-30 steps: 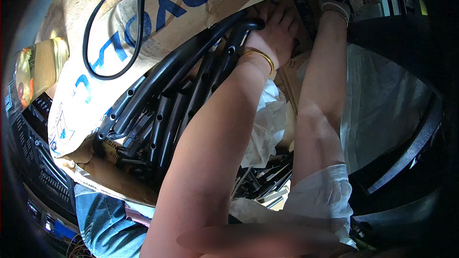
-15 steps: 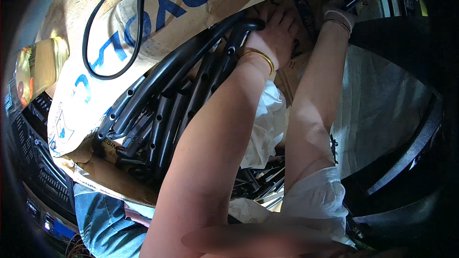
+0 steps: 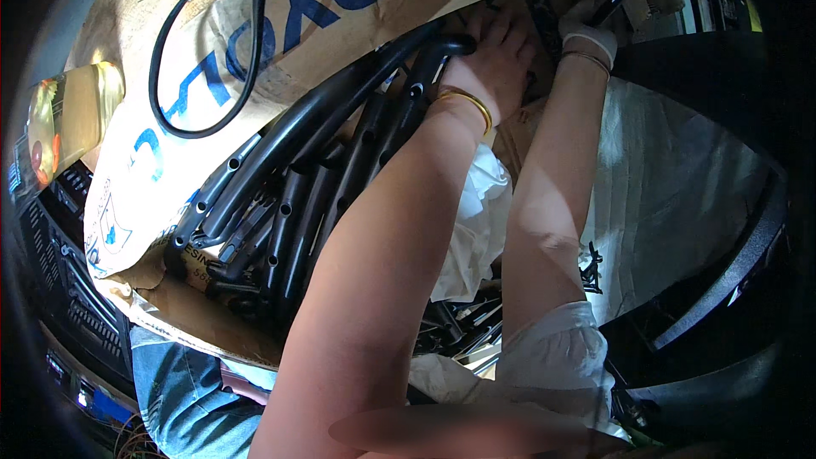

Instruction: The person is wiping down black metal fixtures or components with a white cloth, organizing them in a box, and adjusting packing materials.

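My left hand (image 3: 500, 64), bare and with a gold bangle at the wrist, lies with fingers stretched out in a shadowed spot beside the brown paper sack. It is next to the rounded end of one of several long black tubular parts (image 3: 285, 212) with holes in them, heaped in an open cardboard box (image 3: 200, 314). My right hand (image 3: 588, 31), in a pale glove, is closed around a slim black rod-shaped piece (image 3: 612, 4) that sticks up past the fingers. Its lower end is hidden by the hand, and shadow obscures what lies under both hands.
A large brown paper sack (image 3: 340, 17) with blue print lies across the far side of the box. A black cable (image 3: 153, 76) loops over it. White crumpled bag material (image 3: 476, 229) lies between my forearms. Black crates (image 3: 76, 280) stand at left, a dark curved frame (image 3: 722, 263) at right.
My right hand has shifted a little to the left, and more of the black rod shows above it. My left hand has moved only slightly, its fingers still spread.
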`<state>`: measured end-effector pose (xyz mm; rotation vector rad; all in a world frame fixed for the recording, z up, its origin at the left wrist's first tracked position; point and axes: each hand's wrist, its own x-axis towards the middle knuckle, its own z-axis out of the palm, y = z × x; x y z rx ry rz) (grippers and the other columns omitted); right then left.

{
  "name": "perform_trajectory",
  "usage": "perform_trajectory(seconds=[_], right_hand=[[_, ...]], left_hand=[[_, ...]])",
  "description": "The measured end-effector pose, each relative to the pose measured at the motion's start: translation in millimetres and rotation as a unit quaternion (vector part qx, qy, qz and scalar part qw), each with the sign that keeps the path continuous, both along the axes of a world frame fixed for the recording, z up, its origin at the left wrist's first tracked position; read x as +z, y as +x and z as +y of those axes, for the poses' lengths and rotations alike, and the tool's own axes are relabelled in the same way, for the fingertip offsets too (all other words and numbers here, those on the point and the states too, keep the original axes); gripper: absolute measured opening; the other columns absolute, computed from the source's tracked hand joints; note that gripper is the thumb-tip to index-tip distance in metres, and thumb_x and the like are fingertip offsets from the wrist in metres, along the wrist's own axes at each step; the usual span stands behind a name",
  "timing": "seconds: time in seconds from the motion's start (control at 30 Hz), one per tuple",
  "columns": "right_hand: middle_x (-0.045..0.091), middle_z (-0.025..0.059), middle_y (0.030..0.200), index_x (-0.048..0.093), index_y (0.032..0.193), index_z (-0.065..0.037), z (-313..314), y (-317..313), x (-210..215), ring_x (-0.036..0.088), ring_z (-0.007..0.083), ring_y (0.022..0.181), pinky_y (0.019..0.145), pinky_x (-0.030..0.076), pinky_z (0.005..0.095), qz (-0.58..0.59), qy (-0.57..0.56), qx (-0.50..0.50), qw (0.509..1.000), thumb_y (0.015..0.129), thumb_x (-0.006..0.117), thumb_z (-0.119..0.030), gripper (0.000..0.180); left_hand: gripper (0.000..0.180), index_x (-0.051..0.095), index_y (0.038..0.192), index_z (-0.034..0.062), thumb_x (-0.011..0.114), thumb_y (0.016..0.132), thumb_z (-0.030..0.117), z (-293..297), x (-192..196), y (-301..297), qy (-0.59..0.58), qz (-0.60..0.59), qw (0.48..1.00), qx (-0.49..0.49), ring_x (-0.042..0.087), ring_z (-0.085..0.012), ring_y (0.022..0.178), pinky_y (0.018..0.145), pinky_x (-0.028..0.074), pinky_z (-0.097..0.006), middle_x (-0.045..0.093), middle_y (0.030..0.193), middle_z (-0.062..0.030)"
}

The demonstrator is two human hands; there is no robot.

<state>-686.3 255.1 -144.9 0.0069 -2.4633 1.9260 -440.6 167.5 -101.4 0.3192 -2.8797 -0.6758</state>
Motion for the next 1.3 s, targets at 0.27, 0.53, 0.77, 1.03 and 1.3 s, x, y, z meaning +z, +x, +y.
perform_trajectory(seconds=[0.27, 0.53, 0.77, 1.03, 1.3], right_hand=[[0.054, 0.0075, 0.136, 0.048, 0.137, -0.012, -27.6, 20.0, 31.0, 0.054, 0.0209, 0.119, 0.097, 0.051, 0.0342, -0.178, -0.547, -0.162, 0.802, 0.095, 0.061, -0.025, 0.045], [0.056, 0.0046, 0.132, 0.052, 0.134, -0.015, -35.8, 33.4, 41.0, 0.057, 0.0212, 0.115, 0.093, 0.053, 0.0341, -0.202, -0.533, -0.181, 0.801, 0.096, 0.059, -0.029, 0.041], [0.052, 0.0044, 0.138, 0.049, 0.137, -0.013, -32.9, 28.4, 37.8, 0.051, 0.0184, 0.123, 0.099, 0.049, 0.0308, -0.167, -0.517, -0.124, 0.83, 0.099, 0.052, -0.028, 0.041], [0.049, 0.0094, 0.141, 0.05, 0.135, -0.007, -39.6, 49.7, 57.1, 0.05, 0.0204, 0.125, 0.097, 0.049, 0.0325, -0.151, -0.431, -0.132, 0.879, 0.099, 0.05, -0.025, 0.04], [0.061, 0.0253, 0.122, 0.055, 0.118, 0.01, -48.7, 104.1, 93.0, 0.063, 0.0265, 0.107, 0.091, 0.051, 0.0307, -0.153, -0.51, -0.139, 0.835, 0.098, 0.049, -0.024, 0.04]], left_hand=[[0.049, 0.049, 0.138, 0.0153, 0.052, 0.091, 0.028, -2.3, -2.5, 3.4, -0.006, -0.02, 1.0, -0.005, 0.026, -0.0296, 0.142, 0.113, 0.016, -0.056, 0.039, 0.146, -0.0093], [0.051, 0.047, 0.14, 0.0143, 0.052, 0.09, 0.024, -3.4, -2.7, 4.2, -0.001, -0.017, 1.0, -0.001, 0.023, -0.0303, 0.143, 0.114, 0.017, -0.056, 0.037, 0.148, -0.0092], [0.054, 0.044, 0.142, 0.0136, 0.052, 0.089, 0.023, -3.0, -1.1, 3.0, -0.004, -0.025, 1.0, -0.007, 0.022, -0.0309, 0.144, 0.115, 0.02, -0.053, 0.035, 0.149, -0.0095], [0.053, 0.044, 0.143, 0.0143, 0.048, 0.091, 0.024, -1.0, 6.5, 2.2, -0.02, -0.028, 0.999, -0.017, 0.023, -0.0303, 0.143, 0.113, 0.018, -0.057, 0.035, 0.149, -0.01], [0.046, 0.05, 0.136, 0.0142, 0.048, 0.092, 0.028, -4.3, -3.8, 6.7, -0.019, -0.007, 1.0, 0.01, 0.028, -0.0298, 0.14, 0.111, 0.02, -0.056, 0.041, 0.144, -0.0105]])
